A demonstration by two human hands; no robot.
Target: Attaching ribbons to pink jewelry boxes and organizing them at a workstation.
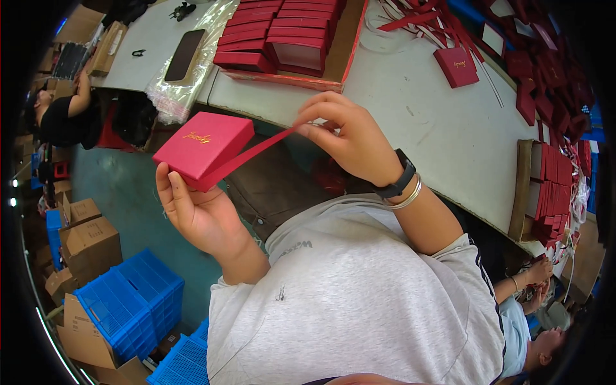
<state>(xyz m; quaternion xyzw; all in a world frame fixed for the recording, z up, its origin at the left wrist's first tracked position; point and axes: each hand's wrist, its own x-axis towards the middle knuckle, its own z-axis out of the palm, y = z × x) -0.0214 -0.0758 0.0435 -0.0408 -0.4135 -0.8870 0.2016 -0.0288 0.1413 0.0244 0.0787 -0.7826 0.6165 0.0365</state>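
A red gift box (204,142) with gold lettering on its lid is held up in front of the table's edge. My left hand (202,208) grips its near lower edge between thumb and fingers. From the box's near side a red ribbon (256,149) stretches up to the right. My right hand (340,131) pinches the ribbon's far end between thumb and forefinger, with a black band and metal bangles on that wrist. Whether the ribbon is fixed to the box, I cannot tell, as the left fingers cover part of it.
On the white table (423,122) stand a carton of stacked red boxes (282,38), a phone (186,56) on clear plastic, a single red box (457,67) and loose ribbons (423,19). Another carton (545,186) sits at right. Blue crates (135,301) stand at left; co-workers are on both sides.
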